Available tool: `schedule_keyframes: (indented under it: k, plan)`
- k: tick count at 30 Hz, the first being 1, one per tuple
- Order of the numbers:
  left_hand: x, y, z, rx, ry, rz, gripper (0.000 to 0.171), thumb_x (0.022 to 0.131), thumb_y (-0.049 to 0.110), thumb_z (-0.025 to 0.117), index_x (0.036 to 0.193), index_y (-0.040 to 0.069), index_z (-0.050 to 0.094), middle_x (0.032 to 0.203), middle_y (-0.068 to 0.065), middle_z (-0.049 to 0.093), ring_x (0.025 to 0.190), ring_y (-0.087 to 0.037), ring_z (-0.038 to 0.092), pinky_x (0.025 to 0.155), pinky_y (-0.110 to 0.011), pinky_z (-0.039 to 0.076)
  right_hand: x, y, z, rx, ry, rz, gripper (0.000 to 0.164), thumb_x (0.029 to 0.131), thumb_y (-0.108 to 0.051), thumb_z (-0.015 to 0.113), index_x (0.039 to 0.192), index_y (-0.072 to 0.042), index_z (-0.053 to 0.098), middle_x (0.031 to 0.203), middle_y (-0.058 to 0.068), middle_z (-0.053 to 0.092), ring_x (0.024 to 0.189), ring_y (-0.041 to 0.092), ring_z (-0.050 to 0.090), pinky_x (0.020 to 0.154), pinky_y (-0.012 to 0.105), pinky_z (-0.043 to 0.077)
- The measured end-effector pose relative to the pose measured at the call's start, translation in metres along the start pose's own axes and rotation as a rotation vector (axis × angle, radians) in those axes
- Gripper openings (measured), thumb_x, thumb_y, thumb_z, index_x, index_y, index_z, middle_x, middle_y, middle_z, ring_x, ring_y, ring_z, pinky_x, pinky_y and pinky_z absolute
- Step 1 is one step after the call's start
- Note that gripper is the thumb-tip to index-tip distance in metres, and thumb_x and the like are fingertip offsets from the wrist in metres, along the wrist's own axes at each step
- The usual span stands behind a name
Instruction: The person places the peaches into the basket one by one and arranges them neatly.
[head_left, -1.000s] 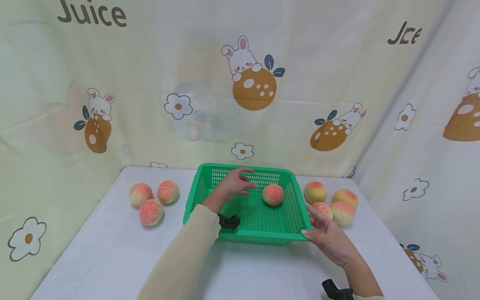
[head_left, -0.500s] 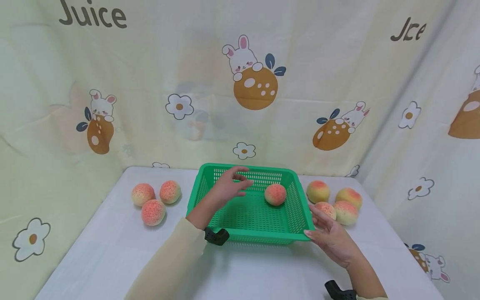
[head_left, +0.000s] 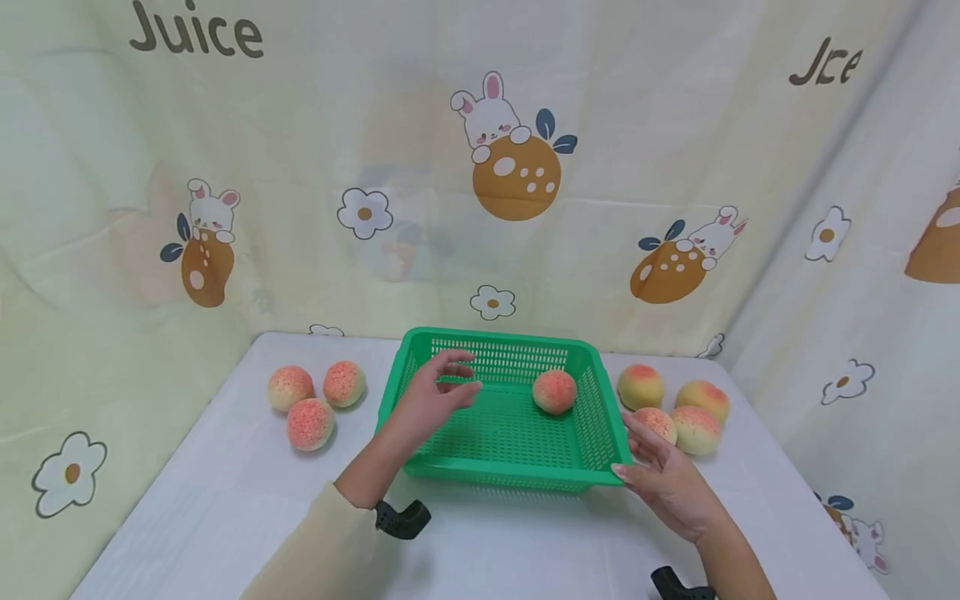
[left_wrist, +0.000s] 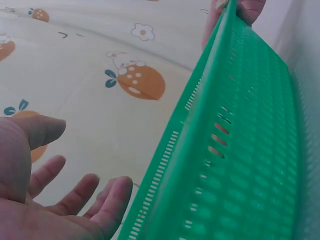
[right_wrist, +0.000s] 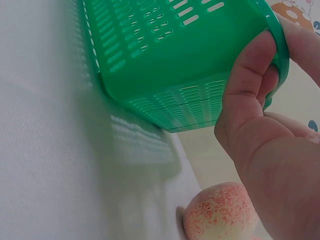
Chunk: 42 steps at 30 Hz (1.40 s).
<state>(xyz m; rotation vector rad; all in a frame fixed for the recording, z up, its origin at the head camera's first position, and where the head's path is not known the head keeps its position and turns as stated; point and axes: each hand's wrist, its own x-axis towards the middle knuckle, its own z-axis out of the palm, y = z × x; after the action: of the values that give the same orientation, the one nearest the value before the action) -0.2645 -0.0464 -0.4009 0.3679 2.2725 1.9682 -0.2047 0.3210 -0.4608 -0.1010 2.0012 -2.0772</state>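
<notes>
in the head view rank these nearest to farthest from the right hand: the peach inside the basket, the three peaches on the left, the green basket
1. Green basket: touching, its near right corner gripped by the right hand.
2. Peach inside the basket: toward its right side.
3. Three peaches on the left: outside, past its left side.

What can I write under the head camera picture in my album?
One peach in a green basket, right-hand fingers gripping its rim, three peaches left of it and four peaches right.
</notes>
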Motion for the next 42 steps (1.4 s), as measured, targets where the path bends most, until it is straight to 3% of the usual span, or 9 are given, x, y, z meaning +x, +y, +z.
schedule_keyframes:
  k: [8,14,24,32,42]
  plan:
    - [-0.027,-0.008,-0.016,0.099,0.059,0.0,0.043,0.097,0.031,0.071,0.137,0.032,0.057,0.134,-0.001,0.062,0.125,-0.024,0.061,0.1,-0.047,0.057,-0.001,0.002,-0.002,0.027,-0.035,-0.039,0.089,0.095,0.002,0.066,0.166,-0.016,0.015,0.134,0.0,0.053,0.115,0.008,0.062,0.095,0.028,0.059]
    - [-0.044,-0.012,-0.028,0.068,0.119,0.004,0.042,0.098,0.026,0.07,0.138,0.026,0.057,0.134,-0.002,0.062,0.126,-0.025,0.061,0.103,-0.045,0.056,-0.001,0.004,-0.001,0.032,-0.049,-0.055,0.087,0.096,0.004,0.063,0.166,-0.013,0.014,0.133,0.0,0.053,0.114,0.007,0.062,0.094,0.027,0.059]
    - [-0.068,-0.026,-0.044,-0.033,0.289,0.041,0.032,0.101,0.014,0.064,0.132,0.015,0.058,0.136,-0.008,0.06,0.127,-0.021,0.059,0.104,-0.023,0.052,0.0,0.002,-0.001,0.034,-0.043,-0.039,0.087,0.097,0.003,0.063,0.166,-0.015,0.014,0.134,-0.001,0.054,0.114,0.007,0.063,0.095,0.027,0.059]
    - [-0.081,-0.031,-0.072,0.011,0.364,0.001,0.032,0.103,0.016,0.061,0.134,0.011,0.054,0.137,-0.006,0.056,0.131,-0.019,0.056,0.096,-0.008,0.048,-0.002,0.003,-0.002,0.058,-0.065,-0.051,0.086,0.098,0.003,0.061,0.166,-0.016,0.013,0.135,-0.002,0.054,0.115,0.007,0.062,0.095,0.027,0.059]
    - [-0.089,-0.039,-0.108,0.078,0.504,-0.028,0.034,0.104,0.021,0.061,0.135,0.01,0.055,0.136,-0.007,0.056,0.124,-0.013,0.056,0.09,-0.006,0.05,0.0,0.005,-0.002,0.06,-0.052,-0.042,0.086,0.098,0.002,0.062,0.166,-0.017,0.013,0.133,-0.002,0.054,0.112,0.007,0.063,0.093,0.025,0.059]
